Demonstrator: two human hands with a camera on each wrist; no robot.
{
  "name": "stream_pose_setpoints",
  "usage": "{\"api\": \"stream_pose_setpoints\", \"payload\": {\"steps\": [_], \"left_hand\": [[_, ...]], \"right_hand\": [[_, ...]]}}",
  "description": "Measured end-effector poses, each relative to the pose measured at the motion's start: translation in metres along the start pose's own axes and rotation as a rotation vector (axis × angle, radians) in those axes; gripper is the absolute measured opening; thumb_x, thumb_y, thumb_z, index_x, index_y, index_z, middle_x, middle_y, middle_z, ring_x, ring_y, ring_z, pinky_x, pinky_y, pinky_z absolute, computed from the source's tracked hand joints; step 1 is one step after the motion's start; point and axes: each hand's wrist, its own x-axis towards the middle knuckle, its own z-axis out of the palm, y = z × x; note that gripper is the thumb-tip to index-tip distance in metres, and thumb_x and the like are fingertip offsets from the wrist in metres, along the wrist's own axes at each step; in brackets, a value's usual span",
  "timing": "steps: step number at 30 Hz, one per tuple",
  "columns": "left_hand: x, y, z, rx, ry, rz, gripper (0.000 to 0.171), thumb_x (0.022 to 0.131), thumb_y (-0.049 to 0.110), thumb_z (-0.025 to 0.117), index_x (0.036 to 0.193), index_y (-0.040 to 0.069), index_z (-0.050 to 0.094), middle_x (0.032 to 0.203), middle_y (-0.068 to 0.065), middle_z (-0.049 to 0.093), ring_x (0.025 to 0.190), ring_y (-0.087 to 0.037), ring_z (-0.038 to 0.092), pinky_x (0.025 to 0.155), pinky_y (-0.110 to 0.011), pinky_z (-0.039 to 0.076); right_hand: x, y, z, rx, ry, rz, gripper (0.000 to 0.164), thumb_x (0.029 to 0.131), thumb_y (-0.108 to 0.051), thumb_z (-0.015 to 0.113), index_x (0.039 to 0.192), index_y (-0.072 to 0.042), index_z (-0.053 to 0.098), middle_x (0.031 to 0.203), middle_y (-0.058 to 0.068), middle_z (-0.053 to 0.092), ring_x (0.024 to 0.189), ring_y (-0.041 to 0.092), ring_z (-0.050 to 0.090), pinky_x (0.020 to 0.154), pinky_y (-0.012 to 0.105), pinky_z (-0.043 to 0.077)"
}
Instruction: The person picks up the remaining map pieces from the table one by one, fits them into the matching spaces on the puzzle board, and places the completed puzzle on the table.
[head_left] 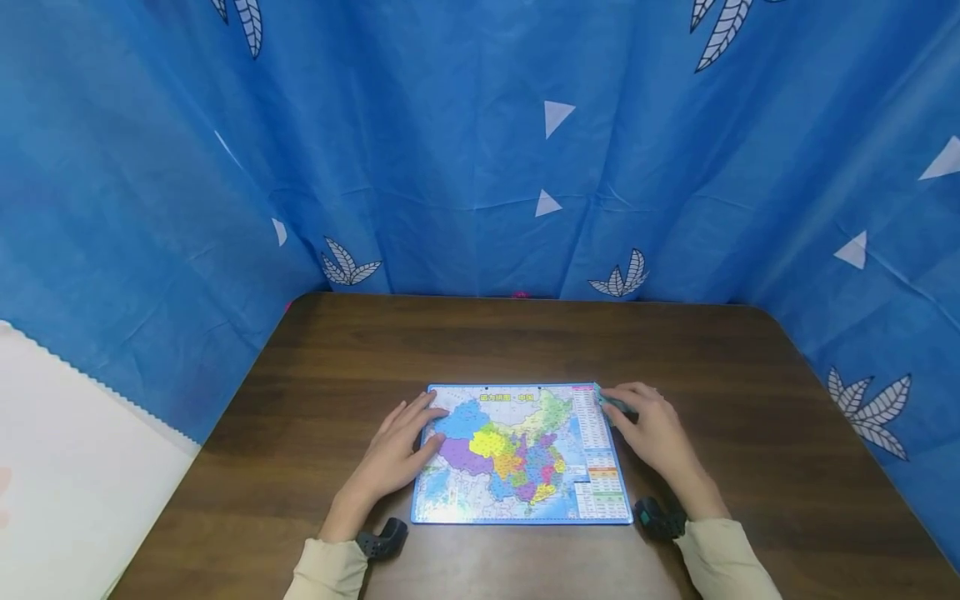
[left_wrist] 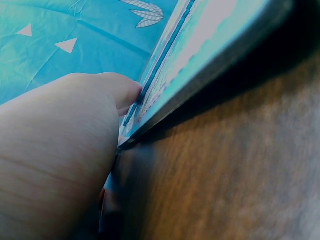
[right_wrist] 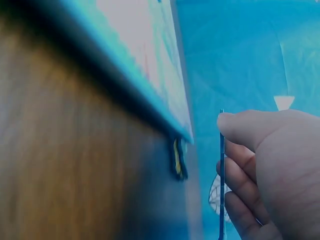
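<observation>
On the table lies a blue-rimmed map board (head_left: 517,500) with a colourful map of China and text tables along its right side. My left hand (head_left: 405,446) rests on the board's left part, fingers extended over its surface. In the left wrist view, the thumb (left_wrist: 125,90) lies at the board's edge (left_wrist: 185,90). At the upper right corner, my right hand (head_left: 656,429) pinches a thin, flat teal piece (head_left: 622,406). The right wrist view shows this thin piece (right_wrist: 222,185) edge-on between thumb and fingers, beside the board (right_wrist: 125,85).
A small dark and yellow thing (right_wrist: 178,159) sticks out below the board's corner in the right wrist view. The brown wooden table (head_left: 525,342) is bordered by a blue patterned curtain (head_left: 465,167). A white surface (head_left: 67,467) stands left. Each wrist wears a dark camera (head_left: 660,518).
</observation>
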Motion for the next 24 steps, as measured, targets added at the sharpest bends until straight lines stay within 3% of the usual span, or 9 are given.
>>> {"api": "stream_pose_setpoints", "payload": {"steps": [6,10,12,24], "left_hand": [[0.001,0.0,0.0,-0.001,0.009,0.013,0.042,0.1,0.034,0.064,0.139,0.018,0.063,0.165,-0.01,0.039,0.154,-0.032,0.032,0.127,-0.058,0.018],[0.0,0.0,0.0,-0.002,0.019,0.016,0.041,0.1,0.034,0.064,0.138,0.018,0.063,0.164,-0.01,0.041,0.154,-0.033,0.034,0.126,-0.058,0.02],[0.0,0.001,0.0,0.001,0.011,0.01,0.041,0.101,0.035,0.063,0.139,0.018,0.063,0.164,-0.009,0.04,0.154,-0.032,0.033,0.126,-0.057,0.019],[0.0,0.001,-0.001,-0.007,0.0,0.006,0.043,0.101,0.036,0.063,0.139,0.019,0.063,0.165,-0.009,0.039,0.155,-0.031,0.032,0.127,-0.058,0.018]], "right_hand": [[0.01,-0.01,0.002,0.032,-0.028,-0.041,0.036,0.093,-0.012,0.077,0.129,-0.008,0.071,0.123,0.015,0.069,0.115,0.039,0.064,0.105,0.066,0.047],[0.016,-0.017,0.003,0.05,-0.036,-0.065,0.038,0.093,-0.012,0.077,0.131,-0.009,0.07,0.122,0.013,0.069,0.113,0.035,0.065,0.1,0.06,0.053],[0.019,-0.021,0.003,0.054,-0.036,-0.078,0.037,0.093,-0.012,0.077,0.13,-0.01,0.071,0.121,0.012,0.069,0.11,0.033,0.066,0.092,0.054,0.058],[0.032,-0.045,0.01,0.113,-0.06,-0.148,0.032,0.095,-0.014,0.076,0.126,-0.011,0.073,0.119,0.007,0.07,0.109,0.026,0.067,0.088,0.046,0.06]]}}
